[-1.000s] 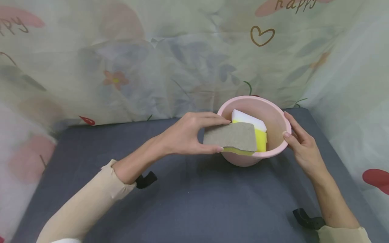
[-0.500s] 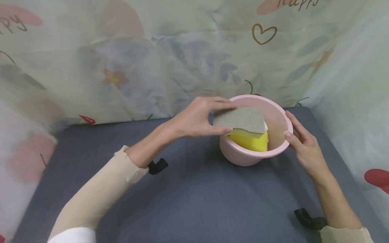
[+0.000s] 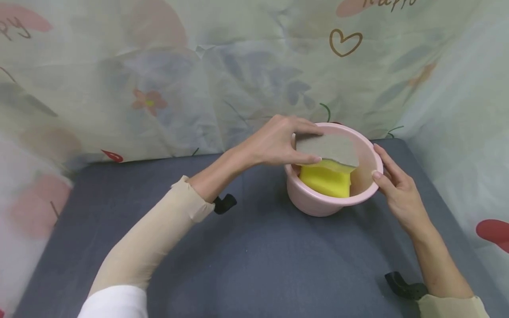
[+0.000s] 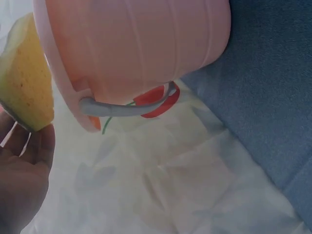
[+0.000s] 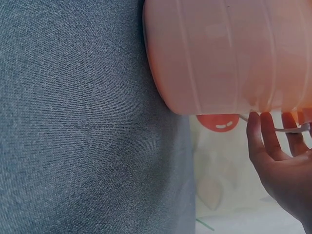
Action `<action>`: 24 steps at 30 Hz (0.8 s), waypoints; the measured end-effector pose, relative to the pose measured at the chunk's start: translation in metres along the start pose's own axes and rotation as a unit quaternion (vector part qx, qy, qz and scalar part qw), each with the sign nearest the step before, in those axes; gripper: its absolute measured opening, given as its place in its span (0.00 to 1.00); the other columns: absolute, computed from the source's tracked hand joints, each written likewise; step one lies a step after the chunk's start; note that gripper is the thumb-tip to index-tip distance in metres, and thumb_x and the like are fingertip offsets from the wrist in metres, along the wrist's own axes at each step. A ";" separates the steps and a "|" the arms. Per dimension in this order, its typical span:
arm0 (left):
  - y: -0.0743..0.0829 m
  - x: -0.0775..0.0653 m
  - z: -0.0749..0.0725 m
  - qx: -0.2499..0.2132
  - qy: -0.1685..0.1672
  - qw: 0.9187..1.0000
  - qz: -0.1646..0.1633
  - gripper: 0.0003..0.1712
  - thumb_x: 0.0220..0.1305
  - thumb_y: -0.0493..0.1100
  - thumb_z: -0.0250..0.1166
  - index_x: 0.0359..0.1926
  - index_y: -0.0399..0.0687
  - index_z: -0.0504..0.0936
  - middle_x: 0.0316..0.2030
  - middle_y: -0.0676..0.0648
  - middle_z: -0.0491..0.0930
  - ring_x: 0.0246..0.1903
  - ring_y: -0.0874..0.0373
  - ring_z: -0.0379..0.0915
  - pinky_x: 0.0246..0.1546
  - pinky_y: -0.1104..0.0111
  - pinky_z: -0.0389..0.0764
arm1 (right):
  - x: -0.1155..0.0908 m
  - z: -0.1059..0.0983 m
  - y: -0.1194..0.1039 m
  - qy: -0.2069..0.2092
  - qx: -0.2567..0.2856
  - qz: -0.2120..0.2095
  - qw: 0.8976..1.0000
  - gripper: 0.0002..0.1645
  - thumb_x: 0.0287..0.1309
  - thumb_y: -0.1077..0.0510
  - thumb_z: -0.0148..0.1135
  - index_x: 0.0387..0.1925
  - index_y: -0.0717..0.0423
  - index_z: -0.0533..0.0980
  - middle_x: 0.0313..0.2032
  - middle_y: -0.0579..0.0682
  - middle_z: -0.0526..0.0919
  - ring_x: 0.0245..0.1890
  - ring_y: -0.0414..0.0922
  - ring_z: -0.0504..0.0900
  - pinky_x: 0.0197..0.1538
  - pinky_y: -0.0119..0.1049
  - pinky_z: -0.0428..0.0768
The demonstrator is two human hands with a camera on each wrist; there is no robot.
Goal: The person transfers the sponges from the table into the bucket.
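A pink bucket (image 3: 314, 204) stands on the dark table, its grey handle (image 4: 122, 108) hanging at the back in the left wrist view. Over its mouth my left hand (image 3: 280, 141) holds a sponge (image 3: 330, 148) with a grey scouring face up and yellow foam below, thumb at the near edge and fingers at the far one. Inside the bucket lies a bright yellow sponge (image 3: 326, 182), partly covered by the held one. My right hand (image 3: 399, 194) grips the bucket's right rim, thumb on top and fingers against the outer wall.
Dark grey-blue cloth covers the table (image 3: 238, 265). A patterned curtain (image 3: 222, 88) with flowers and hearts hangs right behind the bucket, and more of it flanks both sides. Black straps (image 3: 405, 287) sit on the wrists.
My left hand has carried the grey-and-yellow sponge up and to the right, from the bucket's left rim to above its mouth. The white item inside is now hidden. My right hand stays on the rim.
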State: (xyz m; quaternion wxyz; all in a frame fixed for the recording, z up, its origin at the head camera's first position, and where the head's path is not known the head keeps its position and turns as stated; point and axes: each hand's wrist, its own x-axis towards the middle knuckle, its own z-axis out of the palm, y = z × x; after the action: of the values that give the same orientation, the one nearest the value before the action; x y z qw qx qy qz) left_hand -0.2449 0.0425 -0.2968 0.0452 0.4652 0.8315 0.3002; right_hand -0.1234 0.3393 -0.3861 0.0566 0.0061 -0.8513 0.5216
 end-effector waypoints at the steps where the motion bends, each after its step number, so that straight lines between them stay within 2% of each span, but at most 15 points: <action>1: 0.000 0.002 0.000 0.001 -0.005 1.000 -0.005 0.35 0.58 0.64 0.68 0.64 0.60 0.78 0.63 0.54 0.75 0.56 0.67 0.72 0.53 0.73 0.72 | 0.000 0.000 0.000 0.000 -0.002 0.002 1.000 0.37 0.73 0.53 0.54 0.76 0.30 0.54 0.75 0.48 0.59 0.69 0.45 0.67 0.49 0.18 0.73; 6: 0.000 0.013 0.002 0.005 -0.021 1.000 -0.009 0.34 0.61 0.62 0.67 0.66 0.59 0.77 0.64 0.55 0.74 0.51 0.69 0.74 0.51 0.77 0.70 | 0.001 -0.001 -0.003 0.002 -0.010 0.004 1.000 0.37 0.73 0.53 0.54 0.76 0.29 0.54 0.75 0.48 0.59 0.69 0.47 0.67 0.49 0.19 0.73; 9: 0.000 0.019 0.004 0.002 -0.022 1.000 -0.001 0.33 0.62 0.59 0.67 0.66 0.57 0.76 0.64 0.54 0.73 0.37 0.66 0.77 0.46 0.76 0.72 | 0.000 -0.001 -0.004 0.003 -0.010 0.006 1.000 0.36 0.73 0.52 0.53 0.76 0.28 0.53 0.75 0.47 0.58 0.69 0.47 0.67 0.49 0.18 0.73; 13: -0.004 0.026 0.009 -0.006 -0.016 1.000 0.013 0.32 0.63 0.56 0.68 0.66 0.53 0.77 0.64 0.51 0.74 0.23 0.62 0.73 0.40 0.74 0.72 | 0.000 -0.001 -0.004 0.001 0.004 0.006 1.000 0.36 0.73 0.53 0.54 0.76 0.30 0.54 0.75 0.48 0.58 0.68 0.44 0.67 0.49 0.18 0.73; 17: -0.008 0.029 0.014 -0.004 -0.011 1.000 0.019 0.32 0.63 0.55 0.68 0.66 0.52 0.77 0.64 0.49 0.74 0.22 0.63 0.73 0.38 0.74 0.72 | -0.001 -0.001 -0.003 -0.002 0.007 0.006 1.000 0.36 0.73 0.54 0.54 0.76 0.30 0.55 0.75 0.48 0.58 0.67 0.41 0.68 0.49 0.19 0.73; 22: -0.009 0.034 0.017 -0.005 -0.011 1.000 0.016 0.31 0.64 0.55 0.66 0.66 0.52 0.76 0.66 0.49 0.72 0.19 0.61 0.72 0.34 0.73 0.73 | 0.000 -0.001 -0.003 0.002 0.001 0.009 1.000 0.36 0.73 0.53 0.53 0.76 0.29 0.54 0.75 0.46 0.58 0.68 0.44 0.67 0.49 0.18 0.73; 24: -0.010 0.035 0.020 -0.001 -0.015 1.000 0.017 0.31 0.65 0.56 0.66 0.66 0.52 0.76 0.66 0.49 0.72 0.23 0.61 0.74 0.39 0.73 0.73 | 0.000 -0.001 -0.003 0.002 0.004 0.011 1.000 0.37 0.73 0.53 0.54 0.76 0.29 0.54 0.75 0.47 0.58 0.68 0.44 0.67 0.49 0.18 0.73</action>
State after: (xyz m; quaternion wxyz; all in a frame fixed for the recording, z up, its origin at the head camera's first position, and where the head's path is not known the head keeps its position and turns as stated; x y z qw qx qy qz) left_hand -0.2655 0.0757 -0.3112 0.0527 0.4834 0.8226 0.2948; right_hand -0.1231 0.3391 -0.3832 0.0527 -0.0039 -0.8490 0.5257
